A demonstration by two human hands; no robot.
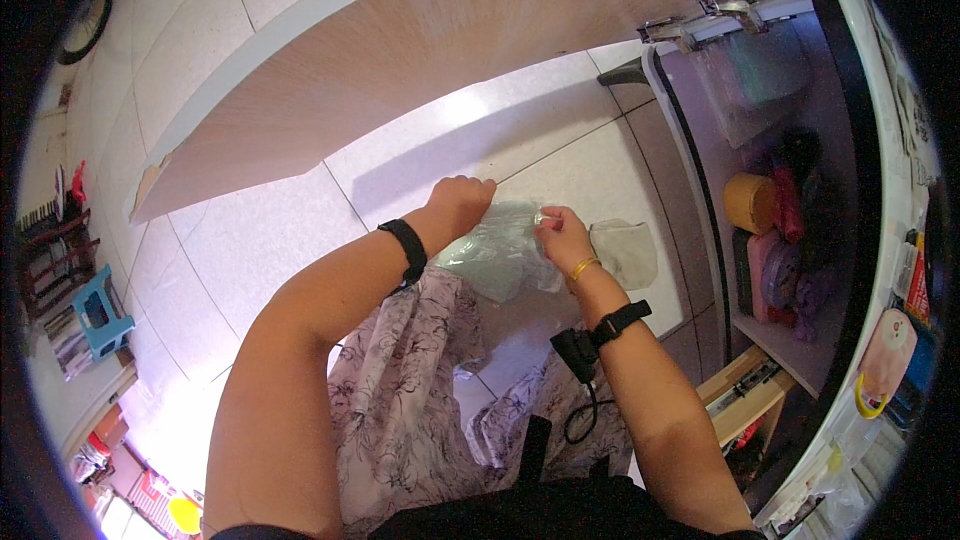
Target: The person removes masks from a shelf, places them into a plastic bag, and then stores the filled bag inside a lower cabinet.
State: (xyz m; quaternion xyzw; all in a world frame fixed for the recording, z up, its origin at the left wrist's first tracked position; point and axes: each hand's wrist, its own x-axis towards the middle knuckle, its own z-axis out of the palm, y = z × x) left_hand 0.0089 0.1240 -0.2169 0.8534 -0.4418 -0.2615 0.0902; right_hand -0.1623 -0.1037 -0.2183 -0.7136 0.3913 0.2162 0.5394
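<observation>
Stretched between my hands is a clear plastic bag (499, 244), thin and creased, above the floor in front of my lap. My left hand (461, 206) is closed in a fist at its left end. At the other end, my right hand (564, 238) pinches the gathered edge between thumb and fingers. Just right of that hand, a pale, flat, translucent bag or pouch (628, 253) shows low against the floor tiles; whether it touches the hand is hard to tell. Patterned light fabric (409, 382) covers my legs below the bag.
A wooden cabinet door (420, 67) stands open beyond my hands, on metal hinges (731, 7). Inside the cabinet (780, 105) at right are a yellow round container (748, 204) and a pink item (765, 277). Below juts a wooden drawer (739, 390). A blue plastic stool (103, 315) stands far left.
</observation>
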